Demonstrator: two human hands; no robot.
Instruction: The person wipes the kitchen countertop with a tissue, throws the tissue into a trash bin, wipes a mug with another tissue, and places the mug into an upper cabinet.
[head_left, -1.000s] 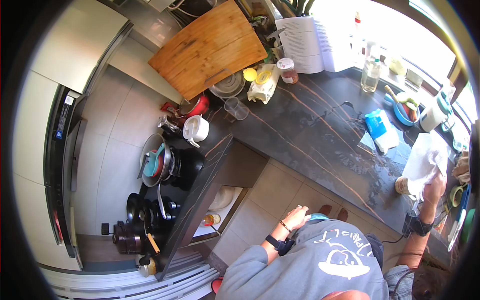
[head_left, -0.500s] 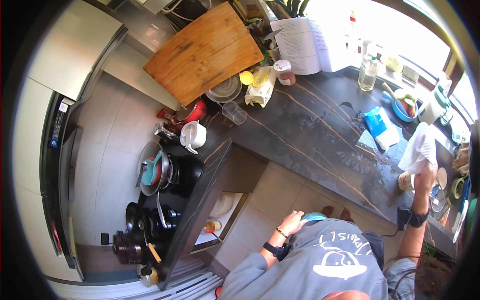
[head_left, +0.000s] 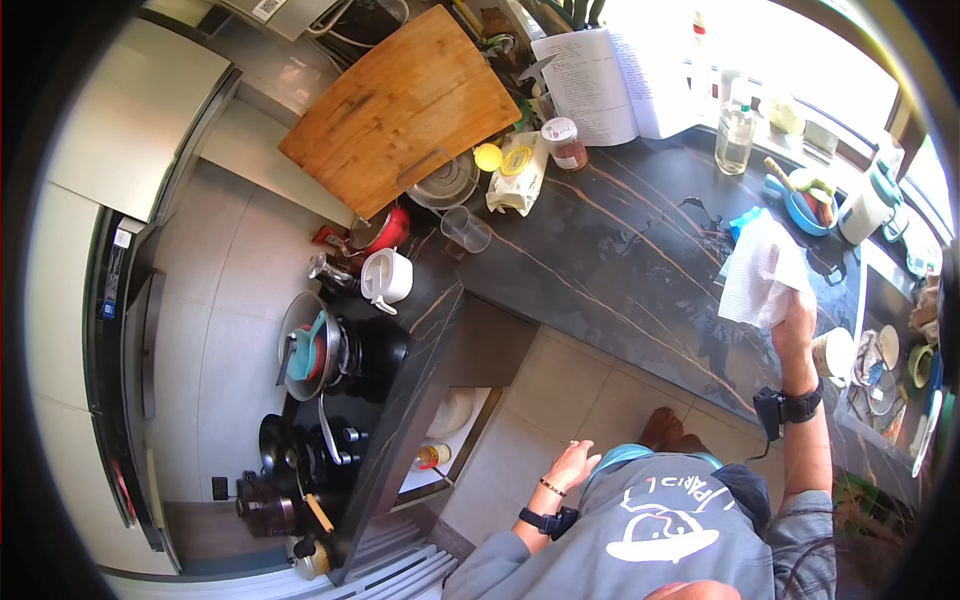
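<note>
Gripping a white paper towel (head_left: 760, 272) in the right hand (head_left: 794, 325), with fingers closed on its near end. Holding it over the right part of the dark tabletop (head_left: 600, 250), covering most of a blue packet (head_left: 741, 221); cannot tell whether touching the surface below. Seeing a paper cup (head_left: 833, 354) just right of that hand, a blue bowl (head_left: 806, 215) farther back. Holding nothing visible in the left hand (head_left: 572, 465); with fingers loosely extended beside the torso, above the tiled floor (head_left: 565, 378).
</note>
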